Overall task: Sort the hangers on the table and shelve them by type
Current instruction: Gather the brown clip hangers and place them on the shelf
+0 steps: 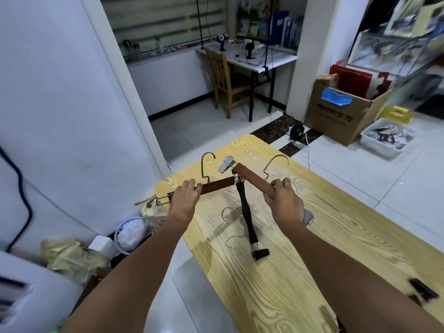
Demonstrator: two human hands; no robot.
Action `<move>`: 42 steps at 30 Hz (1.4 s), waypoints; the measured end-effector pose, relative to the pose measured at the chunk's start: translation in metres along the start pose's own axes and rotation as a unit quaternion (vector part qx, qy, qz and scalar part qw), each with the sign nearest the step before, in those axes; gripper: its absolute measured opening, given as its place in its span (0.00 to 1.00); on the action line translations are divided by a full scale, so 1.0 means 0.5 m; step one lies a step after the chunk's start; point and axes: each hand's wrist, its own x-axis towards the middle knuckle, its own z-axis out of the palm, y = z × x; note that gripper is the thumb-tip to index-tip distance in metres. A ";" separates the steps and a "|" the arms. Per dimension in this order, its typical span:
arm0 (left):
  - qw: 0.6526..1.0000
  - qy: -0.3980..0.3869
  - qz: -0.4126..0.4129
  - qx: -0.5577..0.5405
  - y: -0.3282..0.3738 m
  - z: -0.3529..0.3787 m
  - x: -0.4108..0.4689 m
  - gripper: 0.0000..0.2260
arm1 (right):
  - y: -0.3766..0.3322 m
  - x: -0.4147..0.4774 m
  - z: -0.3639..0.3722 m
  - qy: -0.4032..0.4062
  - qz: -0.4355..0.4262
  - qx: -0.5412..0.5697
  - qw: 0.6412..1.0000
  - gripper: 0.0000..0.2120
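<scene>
Currently gripped above tabletop [300, 272]: brown clip hanger [217, 185] in left hand [183, 197], fingers curled round bar; second brown hanger [251, 176] likewise in right hand [282, 198]; black hanger [247, 217] lying between and below both hands.

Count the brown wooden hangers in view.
2. One brown hanger is gripped by the left hand above the table's left edge; the second brown hanger, in the right hand, slants above the black hanger on the table. Others may lie out of frame.
</scene>
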 end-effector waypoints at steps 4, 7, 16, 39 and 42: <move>1.000 0.007 0.008 -0.001 0.002 0.002 0.002 0.28 | 0.010 0.003 0.004 -0.006 0.025 -0.014 1.000 0.13; 1.000 0.005 0.007 -0.008 0.008 0.005 0.006 0.29 | 0.003 0.005 0.004 -0.006 0.010 -0.037 0.999 0.13; 1.000 -0.011 0.017 -0.007 0.016 0.033 0.021 0.24 | -0.003 0.001 0.040 -0.007 -0.031 -0.115 0.993 0.19; 0.987 -0.056 0.014 -0.152 0.014 0.196 -0.042 0.17 | -0.001 -0.081 0.250 -0.141 0.215 0.094 0.962 0.21; 0.986 -0.064 0.013 -0.152 0.015 0.211 -0.041 0.18 | -0.008 -0.090 0.279 -0.145 0.226 0.097 0.958 0.21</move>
